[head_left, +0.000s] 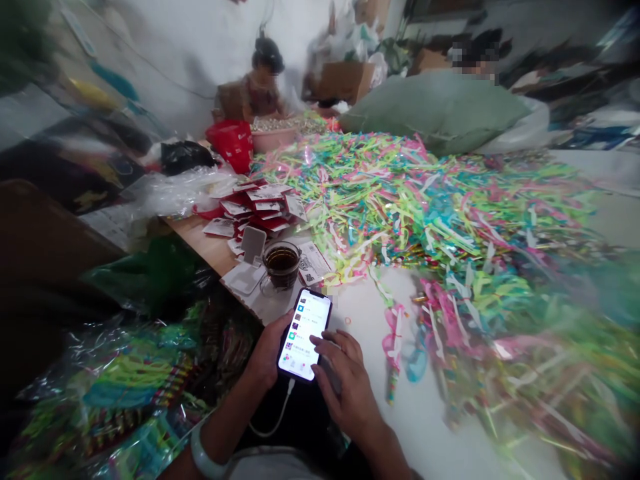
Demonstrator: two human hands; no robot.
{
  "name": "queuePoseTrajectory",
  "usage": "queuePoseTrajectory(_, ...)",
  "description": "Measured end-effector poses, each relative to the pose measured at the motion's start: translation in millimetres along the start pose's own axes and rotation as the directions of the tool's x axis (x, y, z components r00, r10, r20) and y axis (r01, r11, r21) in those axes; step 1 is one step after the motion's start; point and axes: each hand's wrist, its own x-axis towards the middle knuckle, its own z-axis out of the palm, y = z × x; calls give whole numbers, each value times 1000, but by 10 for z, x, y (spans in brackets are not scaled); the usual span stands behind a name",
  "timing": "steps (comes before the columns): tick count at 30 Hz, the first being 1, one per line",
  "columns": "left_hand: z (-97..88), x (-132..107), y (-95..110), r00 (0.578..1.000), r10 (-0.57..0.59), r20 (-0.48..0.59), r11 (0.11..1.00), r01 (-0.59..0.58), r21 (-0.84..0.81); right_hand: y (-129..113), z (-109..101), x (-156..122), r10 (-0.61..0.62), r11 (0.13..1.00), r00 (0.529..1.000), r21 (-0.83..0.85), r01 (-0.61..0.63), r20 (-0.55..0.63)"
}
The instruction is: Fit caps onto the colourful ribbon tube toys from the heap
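Smartphone (303, 337), slim and rectangular with a dark rim, shown upright in format with its top end leaning slightly to the right and its face turned up toward the viewer, supported along its left side by the left hand (269, 350). The screen is lit, presenting a white list with small square icons in a column at left, text too small to read, and a row of symbols along the bottom. A white cable (279, 425) enters the lower edge and hangs in a loose curve.
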Motion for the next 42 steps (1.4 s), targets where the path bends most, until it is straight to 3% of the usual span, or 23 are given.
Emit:
queuePoseTrajectory(8,-1,5,-6,999,-6,-43,999,8,37,10,-17,-62,79,997,996,20,-78,-37)
queuePoseTrajectory(17,-18,17,-5,1000,-14,-21,1000,14,-12,-33,71,-56,-10,1000,1000,-16,10,-9)
queuePoseTrajectory(25,-49,56,-35,998,-4,-61,1000,5,21,136,69,91,95,994,987,-46,-102,-128)
queuePoseTrajectory(42,-54,33,-30,1000,13,10,1000,-13,21,-65,69,-87,-17,1000,1000,14,17,-25)
